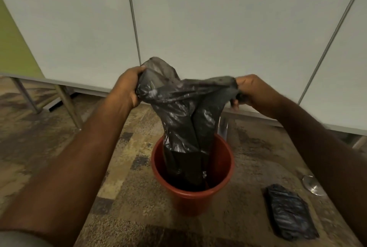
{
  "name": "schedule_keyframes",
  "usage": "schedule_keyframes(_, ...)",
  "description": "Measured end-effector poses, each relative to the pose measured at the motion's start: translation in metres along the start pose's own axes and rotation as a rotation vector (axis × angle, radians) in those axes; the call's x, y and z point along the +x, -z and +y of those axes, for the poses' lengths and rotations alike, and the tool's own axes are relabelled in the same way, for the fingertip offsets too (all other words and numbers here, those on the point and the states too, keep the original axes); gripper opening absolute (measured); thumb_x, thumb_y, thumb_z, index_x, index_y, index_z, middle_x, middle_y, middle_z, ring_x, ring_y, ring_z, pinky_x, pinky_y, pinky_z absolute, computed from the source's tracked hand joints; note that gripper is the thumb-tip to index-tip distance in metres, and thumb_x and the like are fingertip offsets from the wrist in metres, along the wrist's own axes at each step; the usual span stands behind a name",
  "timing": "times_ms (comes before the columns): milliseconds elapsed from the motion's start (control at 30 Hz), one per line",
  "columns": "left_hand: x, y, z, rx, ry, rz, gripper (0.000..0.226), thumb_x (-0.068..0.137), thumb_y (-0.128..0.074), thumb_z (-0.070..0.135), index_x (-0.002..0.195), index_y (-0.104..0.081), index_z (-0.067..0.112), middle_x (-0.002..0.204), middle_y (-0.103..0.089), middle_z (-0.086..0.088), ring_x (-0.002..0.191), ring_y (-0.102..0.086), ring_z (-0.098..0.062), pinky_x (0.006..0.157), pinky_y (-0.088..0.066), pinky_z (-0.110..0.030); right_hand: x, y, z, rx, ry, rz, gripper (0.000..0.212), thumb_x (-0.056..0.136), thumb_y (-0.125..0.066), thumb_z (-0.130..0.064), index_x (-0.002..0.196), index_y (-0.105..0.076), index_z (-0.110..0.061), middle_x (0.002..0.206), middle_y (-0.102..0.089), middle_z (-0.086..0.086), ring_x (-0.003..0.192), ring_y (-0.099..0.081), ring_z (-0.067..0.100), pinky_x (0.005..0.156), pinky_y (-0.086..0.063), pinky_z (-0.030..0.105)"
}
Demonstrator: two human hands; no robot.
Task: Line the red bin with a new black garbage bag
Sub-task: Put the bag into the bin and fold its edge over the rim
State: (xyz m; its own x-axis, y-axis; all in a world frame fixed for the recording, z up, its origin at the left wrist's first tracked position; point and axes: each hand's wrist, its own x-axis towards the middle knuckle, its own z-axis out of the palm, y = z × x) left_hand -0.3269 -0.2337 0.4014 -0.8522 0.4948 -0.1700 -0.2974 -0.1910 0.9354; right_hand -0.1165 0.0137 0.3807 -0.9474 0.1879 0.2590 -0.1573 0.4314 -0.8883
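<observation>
1. We see a round red plastic bin standing upright on a mottled brown and tan patterned floor, near the middle of the view and low down.
2. A crinkled, glossy black plastic garbage bag hangs from our two hands above the bin; its lower end reaches down inside the bin, while its upper part is spread wide above the rim.
3. Our left hand is clenched on the bag's left top edge, fingers curled over the film and thumb side toward us.
4. Our right hand is clenched on the bag's right top edge, with the plastic bunched under its fingers.
5. The two hands are well apart, so the film between them is stretched across, with one flap standing up near the left hand.
6. The bag's mouth is not over the bin's rim; the rim shows bare red all round the front.
7. A folded flat packet of black plastic bags lies on the floor to the right of the bin, apart from it.
8. Just beyond that packet a shiny round metal object rests on the floor; we cannot tell what it is.
9. Behind everything runs a pale panelled wall with thin metal seams, and slanted metal legs stand at the left.
</observation>
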Motion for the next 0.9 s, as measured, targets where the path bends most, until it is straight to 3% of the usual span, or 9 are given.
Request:
schedule_keyframes(100,0.005,0.014,-0.032,0.051,-0.037,0.099,0.031,0.097,-0.057,0.028,0.118,-0.067,0.008,0.112,-0.074,-0.014,0.098,-0.073,-0.029,0.085,-0.062,-0.043,-0.01,-0.002,0.028,-0.554,0.025,0.072,0.019,0.079,-0.051,0.0,0.072,-0.068,0.004,0.062,-0.069,0.016,0.056,-0.065,0.031,0.057,-0.056,0.04)
schedule_keyframes(200,0.004,0.025,-0.073,0.151,-0.103,0.165,0.03,0.099,-0.052,0.033,0.113,-0.067,0.012,0.111,-0.073,-0.013,0.104,-0.07,-0.03,0.087,-0.06,-0.045,-0.024,-0.008,0.051,-0.877,-0.001,0.159,0.018,0.082,-0.053,-0.003,0.067,-0.062,-0.01,0.062,-0.063,0.007,0.06,-0.059,0.025,0.059,-0.043,0.033)
schedule_keyframes(333,-0.01,0.038,-0.141,0.275,-0.132,0.148,0.026,0.101,-0.048,0.027,0.103,-0.066,0.008,0.107,-0.074,-0.018,0.095,-0.072,-0.033,0.076,-0.062,-0.042,-0.043,-0.024,0.08,-0.879,-0.238,0.182,0.022,0.089,-0.055,0.001,0.092,-0.075,-0.009,0.082,-0.072,0.007,0.079,-0.065,0.023,0.07,-0.053,0.034)
schedule_keyframes(467,-0.013,0.051,-0.192,0.317,-0.054,0.135,0.024,0.1,-0.052,0.016,0.089,-0.069,0.003,0.083,-0.076,-0.011,0.08,-0.073,-0.025,0.059,-0.057,-0.023,-0.046,-0.035,0.097,-0.98,-0.571,-0.027,0.016,0.091,-0.06,-0.009,0.095,-0.075,-0.015,0.076,-0.06,-0.005,0.061,-0.045,-0.002,0.048,-0.03,0.015)
schedule_keyframes(600,-0.003,0.053,-0.209,0.327,-0.019,0.165,0.041,0.099,-0.053,0.01,0.059,-0.058,0.016,0.045,-0.065,0.008,0.043,-0.062,-0.001,0.043,-0.047,-0.014,-0.027,-0.057,0.116,-0.79,-0.426,0.253,0.03,0.099,-0.048,-0.02,0.08,-0.069,-0.01,0.079,-0.067,0.007,0.071,-0.06,0.021,0.061,-0.048,0.031)
schedule_keyframes(733,0.007,0.057,-0.214,0.368,-0.008,0.216,0.036,0.098,-0.055,0.014,0.062,-0.062,0.013,0.056,-0.067,0.001,0.058,-0.063,-0.017,0.055,-0.047,-0.024,-0.005,-0.106,0.138,-0.687,-0.326,0.149,0.035,0.09,-0.06,-0.052,0.104,-0.07,-0.021,0.098,-0.068,0.0,0.085,-0.064,0.014,0.062,-0.037,0.018)
schedule_keyframes(800,0.011,0.057,-0.214,0.374,-0.007,0.234,0.031,0.098,-0.054,0.015,0.071,-0.064,0.006,0.072,-0.07,-0.012,0.069,-0.063,-0.026,0.063,-0.048,-0.028,0.001,-0.125,0.157,-0.751,-0.401,0.026,0.052,0.081,-0.065,-0.062,0.117,-0.065,-0.024,0.125,-0.059,0.004,0.114,-0.06,0.022,0.085,-0.049,0.031)
schedule_keyframes(833,0.013,0.057,-0.215,0.372,-0.005,0.241,0.029,0.099,-0.054,0.015,0.072,-0.063,0.006,0.076,-0.068,-0.016,0.073,-0.063,-0.026,0.065,-0.048,-0.03,0.003,-0.132,0.166,-0.814,-0.448,-0.002,0.057,0.078,-0.065,-0.064,0.121,-0.062,-0.026,0.139,-0.05,0.006,0.131,-0.048,0.029,0.102,-0.044,0.045)
schedule_keyframes(900,0.017,0.057,-0.216,0.364,-0.002,0.261,0.032,0.098,-0.055,0.016,0.067,-0.06,0.01,0.074,-0.066,-0.014,0.072,-0.062,-0.026,0.064,-0.046,-0.03,0.006,-0.139,0.179,-0.9,-0.519,0.005,0.06,0.079,-0.065,-0.062,0.127,-0.056,-0.028,0.156,-0.03,0.01,0.147,-0.022,0.038,0.115,-0.023,0.064)
